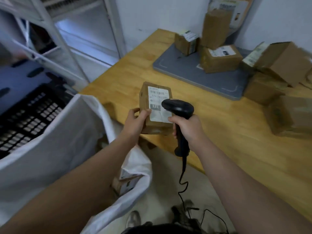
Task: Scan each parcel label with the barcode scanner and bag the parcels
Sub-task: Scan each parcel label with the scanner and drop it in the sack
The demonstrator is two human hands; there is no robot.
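On my far left I see a black perforated plastic crate [25, 119], and against it a large white plastic bag [50, 149] that hangs open beside the table edge. A brown cardboard parcel [126, 183] lies down in the bag's mouth. Next comes the left hand [135, 124]: its fingers curl round the near left edge of a small brown cardboard box [157, 128], thumb on top beside the white shipping label [157, 98], at the near edge of the light wooden table [219, 132]; I cannot tell whether the box rests on the wood. Just right, the black handheld barcode scanner [179, 108] has its head over the label's lower half. The right hand [187, 127] is wrapped tight round the scanner's grip, and the black cable [183, 179] trails down to the floor. Further right a grey mat [185, 73] carries more labelled boxes [221, 58], and other cardboard boxes [287, 65] are piled at the table's right end
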